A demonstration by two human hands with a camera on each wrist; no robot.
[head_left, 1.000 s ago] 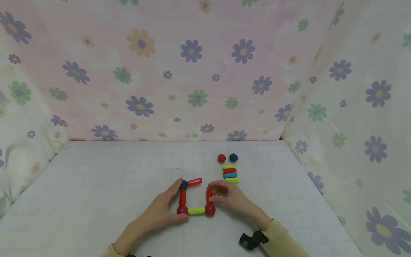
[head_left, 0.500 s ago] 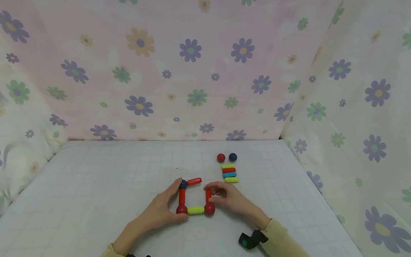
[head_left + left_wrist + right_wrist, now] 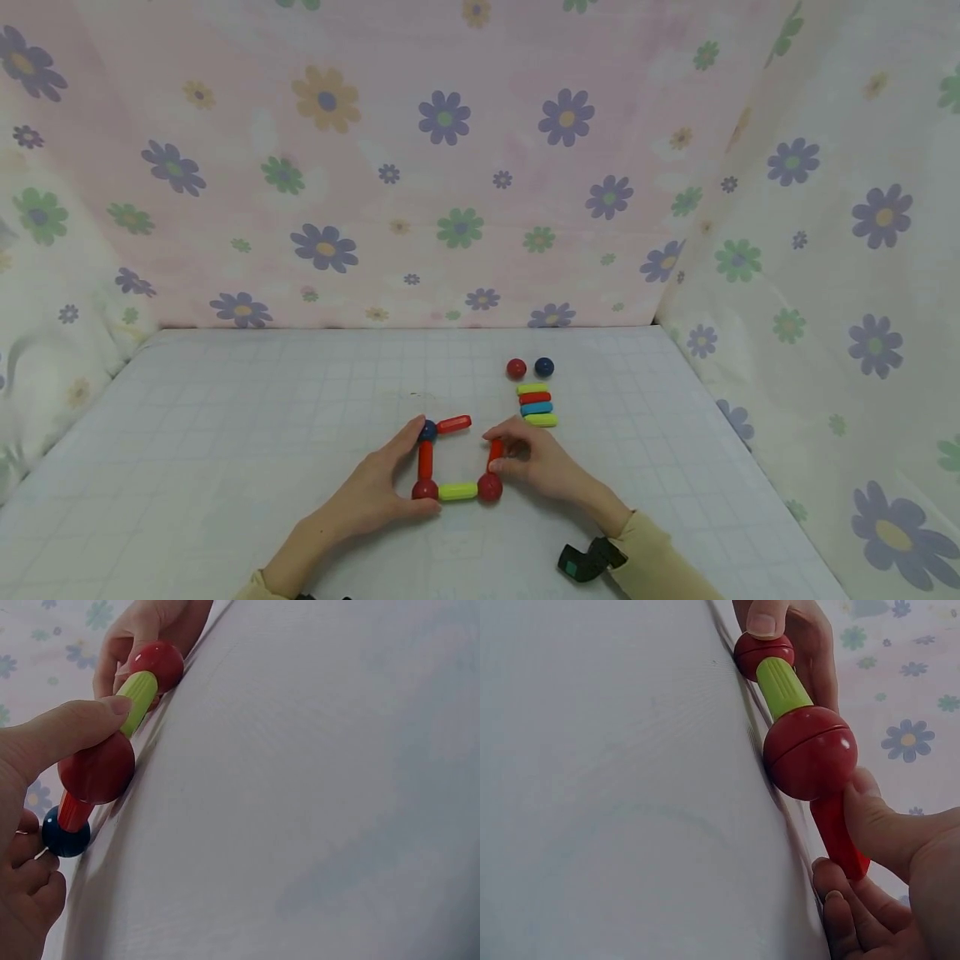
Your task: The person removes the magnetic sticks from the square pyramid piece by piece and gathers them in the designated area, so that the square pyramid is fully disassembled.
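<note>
A ball-and-rod frame lies on the table, with one side open at the upper right. My left hand (image 3: 378,483) grips its left side, thumb at the red ball (image 3: 97,769) and fingertips at the dark blue ball (image 3: 428,431). Between these balls runs a red rod (image 3: 425,461), and another red rod (image 3: 454,425) sticks out rightward from the blue one. A yellow-green rod (image 3: 458,492) joins the near red ball to a second red ball (image 3: 811,753). My right hand (image 3: 536,458) pinches the red rod (image 3: 838,836) that rises from this second ball, leaning outward.
Beyond my right hand lies a short stack of loose rods (image 3: 536,408) in yellow-green, red and blue. Behind them sit a loose red ball (image 3: 516,368) and a loose dark blue ball (image 3: 544,367). Flowered cloth (image 3: 450,192) walls the table's back and sides.
The red rod in my right hand has tilted from nearly straight to leaning rightward at its far end. My right fingers shifted slightly right with it; the left hand stayed put.
</note>
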